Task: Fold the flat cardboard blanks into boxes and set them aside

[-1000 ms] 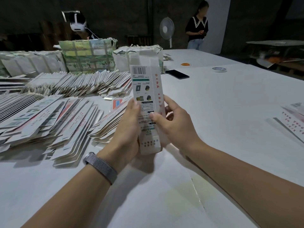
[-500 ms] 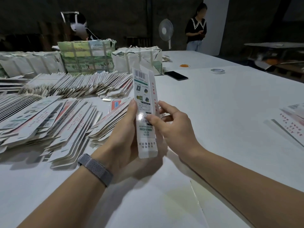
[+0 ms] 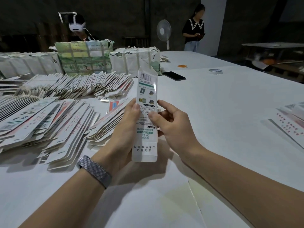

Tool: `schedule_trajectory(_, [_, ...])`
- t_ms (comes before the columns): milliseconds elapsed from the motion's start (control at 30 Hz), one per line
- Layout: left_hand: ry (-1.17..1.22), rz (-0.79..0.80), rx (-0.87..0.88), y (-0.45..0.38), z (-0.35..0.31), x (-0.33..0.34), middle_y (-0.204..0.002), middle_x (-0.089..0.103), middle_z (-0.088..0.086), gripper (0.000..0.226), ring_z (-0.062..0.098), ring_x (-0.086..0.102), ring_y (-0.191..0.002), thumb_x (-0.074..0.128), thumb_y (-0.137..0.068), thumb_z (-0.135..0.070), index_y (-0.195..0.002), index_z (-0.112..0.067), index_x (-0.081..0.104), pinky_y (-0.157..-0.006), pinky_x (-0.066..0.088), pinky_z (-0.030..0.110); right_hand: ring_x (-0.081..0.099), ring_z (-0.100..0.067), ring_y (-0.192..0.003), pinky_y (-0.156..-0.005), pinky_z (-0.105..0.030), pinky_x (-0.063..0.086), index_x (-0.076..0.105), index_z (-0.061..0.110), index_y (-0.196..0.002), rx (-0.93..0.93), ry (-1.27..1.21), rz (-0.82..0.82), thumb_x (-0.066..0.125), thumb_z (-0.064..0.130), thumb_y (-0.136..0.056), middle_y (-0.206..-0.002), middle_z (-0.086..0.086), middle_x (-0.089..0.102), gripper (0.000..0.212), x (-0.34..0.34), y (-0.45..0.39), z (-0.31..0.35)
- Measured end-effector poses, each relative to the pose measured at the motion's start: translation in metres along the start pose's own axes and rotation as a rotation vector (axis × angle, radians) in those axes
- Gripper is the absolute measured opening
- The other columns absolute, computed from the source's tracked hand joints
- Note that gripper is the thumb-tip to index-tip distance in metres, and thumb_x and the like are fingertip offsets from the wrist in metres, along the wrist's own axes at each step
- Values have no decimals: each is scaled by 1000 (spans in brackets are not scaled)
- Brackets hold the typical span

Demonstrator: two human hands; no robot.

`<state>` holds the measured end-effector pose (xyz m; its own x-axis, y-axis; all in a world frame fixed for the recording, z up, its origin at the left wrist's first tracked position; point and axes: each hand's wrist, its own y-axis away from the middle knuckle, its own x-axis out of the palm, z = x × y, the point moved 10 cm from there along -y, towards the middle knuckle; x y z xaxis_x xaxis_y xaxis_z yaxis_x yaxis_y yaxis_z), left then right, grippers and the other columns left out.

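Observation:
A long narrow white carton (image 3: 146, 96) with a barcode and green print stands nearly upright above the table, its printed back facing me. My left hand (image 3: 125, 129) grips its left edge, thumb on the front face. My right hand (image 3: 172, 127) pinches its right edge with thumb and fingers curled round it. Fanned stacks of flat blanks (image 3: 41, 119) lie on the table to the left. A few more printed pieces (image 3: 289, 119) lie at the right edge.
Wrapped bundles (image 3: 83, 58) stand behind the stacks. A black phone (image 3: 174, 76), a tape roll (image 3: 215, 71) and an orange ring (image 3: 183, 66) lie on the white table (image 3: 230, 112). Two people and a fan (image 3: 163, 32) are at the back.
The carton has turned in my hands, so its side panel no longer shows and it looks flatter. Both hands have stayed in about the same place.

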<state>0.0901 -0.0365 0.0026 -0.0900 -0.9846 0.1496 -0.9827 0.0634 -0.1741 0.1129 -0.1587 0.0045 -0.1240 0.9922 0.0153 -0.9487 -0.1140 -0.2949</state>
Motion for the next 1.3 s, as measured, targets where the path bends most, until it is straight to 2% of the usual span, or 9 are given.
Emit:
schedule_trajectory(167, [39, 33, -9, 3, -2, 6, -108, 74, 1, 42, 13, 72, -79, 41, -105, -38, -145, -25, 45, -59, 58, 28, 68, -2, -65, -52, -18, 51, 54, 14, -139, 46, -99, 14, 67, 12, -95, -63, 14, 65, 46, 0, 0, 1])
schedule_trajectory(333, [93, 68, -55, 3, 3, 11, -102, 76, 1, 53, 18, 72, -83, 54, -91, -42, -142, -33, 42, -67, 62, 34, 68, -19, -71, -61, -37, 55, 57, 15, -132, 47, -78, -41, 59, 19, -99, -88, -8, 76, 34, -8, -2, 7])
schedule_trajectory(433, [94, 81, -58, 3, 3, 11, -102, 76, 1, 56, 19, 72, -86, 55, -88, -43, -141, -34, 41, -68, 61, 34, 63, -27, -73, -65, -45, 52, 59, 15, -131, 40, -76, -37, 57, 16, -100, -85, -9, 75, 31, -7, -3, 6])
schedule_trajectory(667, [201, 123, -113, 6, 2, 16, -115, 74, 10, 48, 23, 75, -95, 43, -100, -52, -141, -28, 51, -70, 60, 31, 59, -7, -58, -48, -18, 44, 55, 11, -136, -16, -78, 12, 57, 10, -100, -66, 9, 68, 36, -4, -5, 11])
schedule_trajectory(833, [182, 73, -83, 3, 0, 7, -103, 75, 4, 39, 20, 74, -88, 52, -98, -44, -136, -33, 49, -66, 59, 34, 54, -25, -74, -56, -29, 41, 60, 16, -132, -32, -67, 36, 52, 10, -102, -86, -12, 68, 31, 0, -3, 15])
schedule_trajectory(1000, [154, 23, -35, 0, 1, 4, -103, 76, 1, 27, 16, 74, -89, 49, -104, -40, -128, -30, 53, -68, 60, 33, 54, -10, -64, -53, -20, 43, 58, 23, -127, -54, -36, 48, 53, 9, -102, -74, 1, 65, 29, 1, -3, 17])
schedule_trajectory(1100, [82, -45, -12, -3, -1, -7, -103, 77, 0, 21, 17, 75, -91, 49, -104, -34, -123, -28, 55, -68, 61, 35, 60, -12, -70, -58, -27, 50, 57, 24, -128, -56, -14, 74, 51, 10, -103, -80, -2, 68, 30, 3, -2, 19])
schedule_trajectory(1200, [62, -74, -18, -4, -4, -13, -106, 77, 4, 25, 20, 75, -95, 54, -102, -29, -125, -21, 56, -71, 63, 38, 67, -19, -85, -81, -52, 56, 56, 26, -129, -43, -6, 110, 51, 12, -103, -96, -9, 73, 29, 4, -1, 19])
schedule_trajectory(1300, [80, -76, -43, -3, -3, -13, -105, 77, 7, 24, 21, 74, -93, 52, -103, -26, -125, -17, 57, -76, 63, 41, 69, -17, -85, -81, -52, 56, 56, 24, -131, -22, -30, 94, 57, 22, -97, -97, -6, 75, 34, 2, -2, 17])
